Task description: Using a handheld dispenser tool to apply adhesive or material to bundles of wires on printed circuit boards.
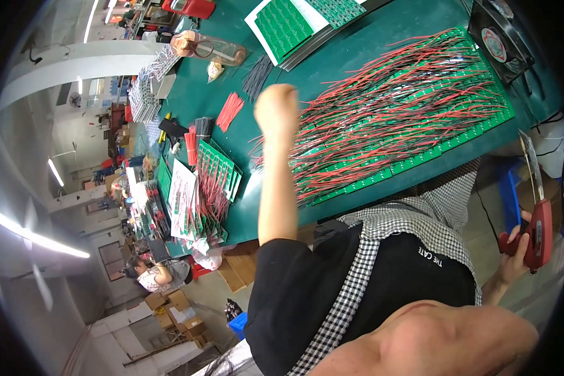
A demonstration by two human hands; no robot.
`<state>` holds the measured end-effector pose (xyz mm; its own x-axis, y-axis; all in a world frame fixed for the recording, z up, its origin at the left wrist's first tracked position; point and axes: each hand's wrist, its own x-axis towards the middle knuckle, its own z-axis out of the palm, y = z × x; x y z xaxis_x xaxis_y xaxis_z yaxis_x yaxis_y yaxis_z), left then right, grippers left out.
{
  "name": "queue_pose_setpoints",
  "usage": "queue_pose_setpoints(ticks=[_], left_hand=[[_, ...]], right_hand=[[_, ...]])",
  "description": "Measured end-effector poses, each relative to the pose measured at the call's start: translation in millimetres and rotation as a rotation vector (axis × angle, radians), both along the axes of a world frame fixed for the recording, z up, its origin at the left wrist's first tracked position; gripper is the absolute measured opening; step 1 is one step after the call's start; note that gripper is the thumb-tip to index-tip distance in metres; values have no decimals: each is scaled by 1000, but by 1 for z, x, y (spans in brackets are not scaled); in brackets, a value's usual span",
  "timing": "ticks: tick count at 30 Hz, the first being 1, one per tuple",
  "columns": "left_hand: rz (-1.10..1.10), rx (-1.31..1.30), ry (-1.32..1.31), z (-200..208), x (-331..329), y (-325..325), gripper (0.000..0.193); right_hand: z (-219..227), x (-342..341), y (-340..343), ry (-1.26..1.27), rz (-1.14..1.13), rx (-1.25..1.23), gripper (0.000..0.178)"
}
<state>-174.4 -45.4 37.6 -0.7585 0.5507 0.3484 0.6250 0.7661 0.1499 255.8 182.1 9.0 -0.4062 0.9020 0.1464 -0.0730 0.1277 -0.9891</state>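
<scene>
My left hand (277, 113) is curled closed above the green table, beside the left end of a wide panel of circuit boards (382, 170). Whatever its fingers may hold is hidden. Rows of red and black wires (395, 113) cover most of the panel, their loose ends trailing to the left. Low at the far right, off the table's near side, my right hand (515, 254) grips a red pistol-shaped soldering gun (539, 235) with its long metal front pointing up. Just beyond my left hand lie a bundle of black wires (257, 78) and a bundle of red wires (230, 111).
Bare green boards (282, 28) are stacked at the back. A black fan (500, 45) stands at the right rear. Wired boards (216, 172) pile up at the left, near a clear bottle (222, 51). Another person (156, 276) sits farther off beside cardboard boxes (182, 316).
</scene>
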Motion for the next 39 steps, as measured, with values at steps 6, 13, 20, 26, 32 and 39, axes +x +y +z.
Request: queue_pose_setpoints(ticks=[6, 13, 20, 26, 32, 39], left_hand=[[-3, 269, -360, -54, -114, -31, 25], [-52, 361, -491, -75, -130, -38, 12], [52, 386, -302, -36, -80, -26, 10], [74, 148, -16, -25, -66, -11, 9], [338, 358, -14, -55, -110, -84, 7], [101, 243, -109, -56, -117, -47, 13]], right_hand=[[20, -1, -14, 26, 23, 17, 40], [20, 0, -18, 112, -36, 1, 34], [8, 13, 9, 97, -33, -96, 33], [-12, 12, 24, 60, 52, -234, 44], [-16, 5, 46, -70, 10, -60, 37], [-4, 1, 39, 15, -1, -81, 39]])
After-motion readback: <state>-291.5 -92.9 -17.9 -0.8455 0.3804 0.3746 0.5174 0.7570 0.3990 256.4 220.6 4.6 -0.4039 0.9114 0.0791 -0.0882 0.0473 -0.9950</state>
